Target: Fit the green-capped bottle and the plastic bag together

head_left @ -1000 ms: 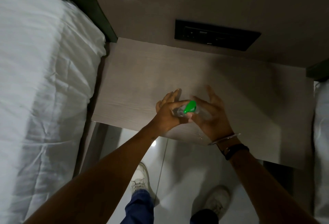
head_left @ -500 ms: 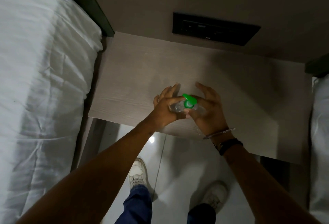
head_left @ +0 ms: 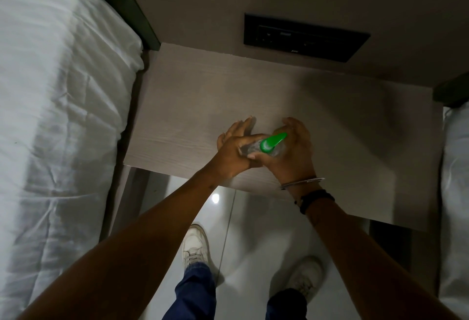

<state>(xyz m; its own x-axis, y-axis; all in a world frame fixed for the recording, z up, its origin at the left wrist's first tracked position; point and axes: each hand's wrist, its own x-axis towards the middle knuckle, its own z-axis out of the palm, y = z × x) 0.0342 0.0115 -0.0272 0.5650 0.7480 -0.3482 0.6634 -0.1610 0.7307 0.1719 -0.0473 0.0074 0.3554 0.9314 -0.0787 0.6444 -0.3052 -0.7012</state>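
Note:
A small clear bottle (head_left: pixel 253 150) with a green nozzle top (head_left: pixel 272 142) is held between both hands over the front part of a pale wood bedside table (head_left: pixel 190 106). My left hand (head_left: pixel 232 150) grips the bottle's neck from the left, thumb across it and the other fingers stretched out behind. My right hand (head_left: pixel 291 152) wraps the bottle's body from the right, fingers curled over the green top. Most of the bottle is hidden by the hands.
A bed with white sheets (head_left: pixel 58 116) lies along the left. Another white bed edge (head_left: pixel 456 192) shows at the right. A black switch panel (head_left: pixel 304 36) sits on the wall behind the table. Glossy floor and my white shoes (head_left: pixel 195 246) lie below.
The green top has turned and now points right. My right hand's fingers have curled closer over it. Both hands stay on the bottle over the table.

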